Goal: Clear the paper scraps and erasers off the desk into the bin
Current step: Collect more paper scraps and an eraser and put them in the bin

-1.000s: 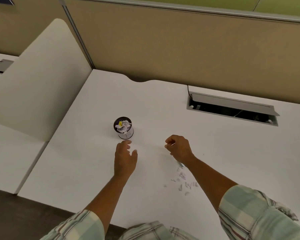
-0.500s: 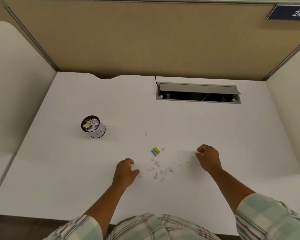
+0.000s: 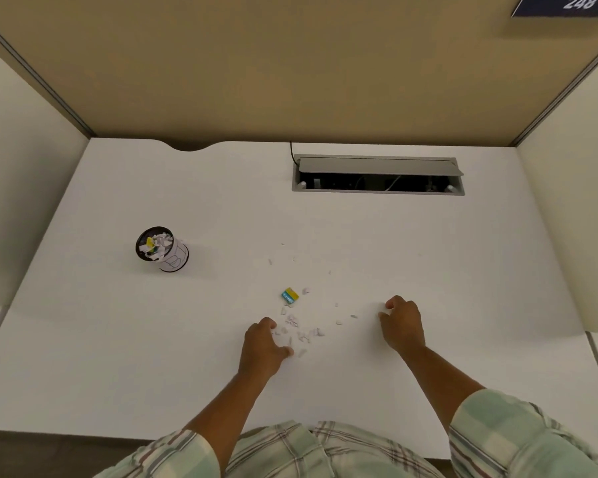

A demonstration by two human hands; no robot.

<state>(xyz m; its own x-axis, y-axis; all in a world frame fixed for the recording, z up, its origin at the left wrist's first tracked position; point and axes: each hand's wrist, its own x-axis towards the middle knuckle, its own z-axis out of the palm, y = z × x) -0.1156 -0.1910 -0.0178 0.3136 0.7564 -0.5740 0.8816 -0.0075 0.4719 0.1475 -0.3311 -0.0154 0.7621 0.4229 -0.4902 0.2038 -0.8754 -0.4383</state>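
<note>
One eraser (image 3: 290,296), yellow with a blue-green band, lies near the middle of a white desk (image 3: 428,253), ringed by roughly two dozen small paper scraps (image 3: 299,331); the tiniest are too small to count exactly. Most scraps cluster just in front of the eraser, and a thin scatter runs behind it and off to its right. One bin (image 3: 162,249), a small dark mesh cup wrapped in paper, stands upright well to the left, already holding crumpled paper and something yellow.

The person's left hand (image 3: 263,346) rests at the near edge of the cluster, fingers curled loosely down, thumb out toward the scraps and touching or nearly touching one beside its tip; whether anything is pinched cannot be told. The right hand (image 3: 402,322) sits on the desk to the right of the scatter, fingers curled inward to a loose fist, near two stray scraps but apart from them; what it holds, if anything, is hidden.

One cable hatch (image 3: 377,174) stands open at the rear.
</note>
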